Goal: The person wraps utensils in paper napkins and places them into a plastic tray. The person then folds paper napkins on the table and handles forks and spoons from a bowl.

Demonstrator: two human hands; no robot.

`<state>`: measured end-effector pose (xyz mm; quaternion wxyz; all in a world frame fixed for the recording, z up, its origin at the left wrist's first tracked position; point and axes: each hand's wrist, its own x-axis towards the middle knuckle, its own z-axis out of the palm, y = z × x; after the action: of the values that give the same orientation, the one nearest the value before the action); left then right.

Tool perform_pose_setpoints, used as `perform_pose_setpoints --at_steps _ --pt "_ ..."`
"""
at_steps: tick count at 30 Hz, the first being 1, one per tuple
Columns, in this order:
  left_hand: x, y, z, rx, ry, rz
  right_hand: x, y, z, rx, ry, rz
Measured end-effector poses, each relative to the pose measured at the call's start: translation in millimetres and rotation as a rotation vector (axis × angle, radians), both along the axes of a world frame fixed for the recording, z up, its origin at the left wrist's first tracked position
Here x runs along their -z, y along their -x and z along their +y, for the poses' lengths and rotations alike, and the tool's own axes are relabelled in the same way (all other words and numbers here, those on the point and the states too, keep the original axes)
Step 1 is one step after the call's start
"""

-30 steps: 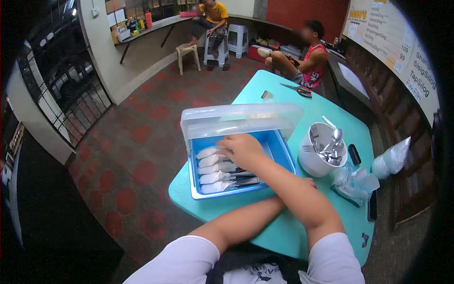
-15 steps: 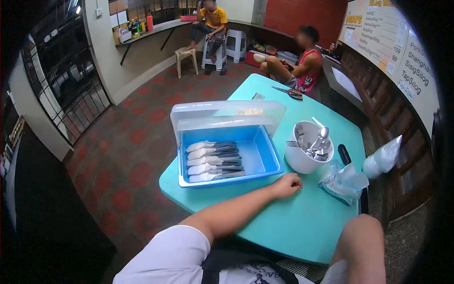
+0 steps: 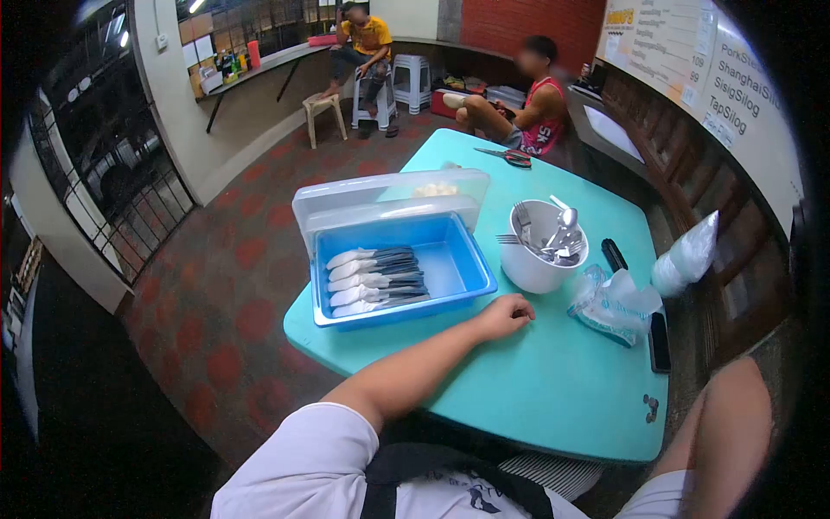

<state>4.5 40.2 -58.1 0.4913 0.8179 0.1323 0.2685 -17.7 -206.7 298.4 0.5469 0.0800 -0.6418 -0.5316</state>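
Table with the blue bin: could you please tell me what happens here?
The person's left hand rests loosely curled on the table, near the bucket of cutlery; the right hand is out of view. In the bin, bundles partly wrapped in white lie side by side, the clear lid raised behind them.

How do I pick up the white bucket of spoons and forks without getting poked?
I'd cup the white bucket with both hands, low on its round outer wall, from the near side: it stands upright, and a fork pokes out past its left rim.
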Motion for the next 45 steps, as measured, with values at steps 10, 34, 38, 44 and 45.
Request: perform_pose_setpoints --at_steps 10,34,38,44,45 --pt "1.9 0.9 2.5 0.011 -0.014 0.015 3.3 -12.8 -30.5 0.017 0.005 0.037" --pt "-5.4 2.8 -3.2 -0.01 0.034 0.076 23.0 -78.4 -75.0 -0.021 -0.007 0.281" --pt "-12.7 4.4 -6.3 -0.009 0.017 0.093 52.2 -92.3 -69.0 -0.008 0.064 0.372" --pt "-8.9 0.4 -1.4 0.018 0.071 0.09 72.1 -80.3 -72.3 -0.354 0.676 0.185" --pt "-7.7 -0.5 -1.8 0.021 0.064 0.087 68.9 -87.0 -68.0 -0.442 0.782 0.029"
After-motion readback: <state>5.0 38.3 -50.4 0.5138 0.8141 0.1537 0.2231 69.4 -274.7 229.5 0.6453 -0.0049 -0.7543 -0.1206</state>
